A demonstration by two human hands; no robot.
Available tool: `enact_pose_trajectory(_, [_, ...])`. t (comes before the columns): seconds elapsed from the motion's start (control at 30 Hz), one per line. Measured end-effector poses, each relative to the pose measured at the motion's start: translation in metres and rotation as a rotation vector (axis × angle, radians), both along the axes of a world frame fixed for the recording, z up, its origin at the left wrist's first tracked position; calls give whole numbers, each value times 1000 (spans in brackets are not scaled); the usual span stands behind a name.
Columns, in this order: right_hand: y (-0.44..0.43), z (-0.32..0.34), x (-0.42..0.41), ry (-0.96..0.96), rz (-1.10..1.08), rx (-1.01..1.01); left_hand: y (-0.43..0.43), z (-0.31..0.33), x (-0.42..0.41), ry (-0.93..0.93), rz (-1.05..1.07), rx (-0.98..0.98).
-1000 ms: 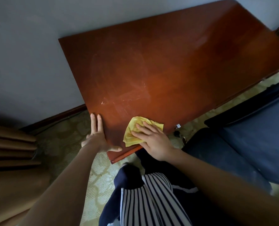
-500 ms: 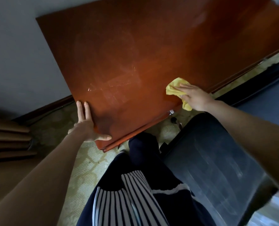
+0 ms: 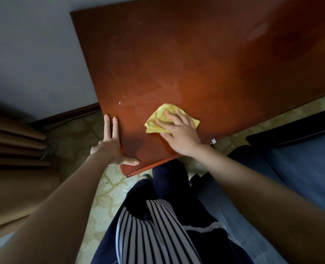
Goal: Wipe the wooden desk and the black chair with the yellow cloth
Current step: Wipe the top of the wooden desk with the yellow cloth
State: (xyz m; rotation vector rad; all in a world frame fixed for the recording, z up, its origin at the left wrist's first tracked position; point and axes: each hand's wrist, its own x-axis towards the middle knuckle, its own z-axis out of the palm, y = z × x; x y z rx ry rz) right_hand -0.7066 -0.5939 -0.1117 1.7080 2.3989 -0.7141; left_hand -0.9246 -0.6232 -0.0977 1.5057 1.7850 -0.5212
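Pressing the yellow cloth [image 3: 158, 115] down onto the wooden worktop [image 3: 195, 63] with the right hand [image 3: 178, 134]. Fingers [image 3: 169, 116] straight and spread wide, not curled round anything, palm partly on the cloth and partly on the bare wood. Cloth crumpled, lying close to the worktop's front edge, toward its left end, with yellow corners peeking out past the fingertips and on both sides of the hand. Resting on the worktop's front left corner: the left hand [image 3: 111, 147], loose and flat, holding nothing. Two long fingers laid flat along the worktop's left edge, thumb [image 3: 131, 161] stretched out sideways along the front edge. Other fingers off the left edge, mostly hidden. A few small white marks [image 3: 119, 102] on the wood just behind the cloth, and pale smudgy streaks farther back. A tiny pale bit [image 3: 213, 141] sticking out at the worktop's front edge, just right of the right wrist. Off the worktop's front right side, low down: the black chair [image 3: 291, 168], not touched by either hand. Brown curtain folds [image 3: 15, 145] out past the worktop's left side, by the grey wall [image 3: 34, 54]. Patterned floor [image 3: 72, 134] below the worktop's edges. Dark clothes [image 3: 154, 231] with white stripes right in front of the worktop, between the two arms.
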Motion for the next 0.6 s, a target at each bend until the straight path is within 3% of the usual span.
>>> enact_pose_trajectory(0.17, [-26, -4, -37, 61, 134, 19, 0, 3, 1, 51, -34, -18])
enact_pose_trajectory(0.27, [-26, -8, -22, 91, 227, 63, 0, 3, 2, 73, -58, -14])
enact_pose_trajectory(0.37, [-10, -9, 8, 3, 391, 126, 1, 8, 4, 105, -61, -12])
enact_pose_trajectory(0.6, [79, -6, 69, -40, 316, 122, 2, 13, 10, 176, -67, 16])
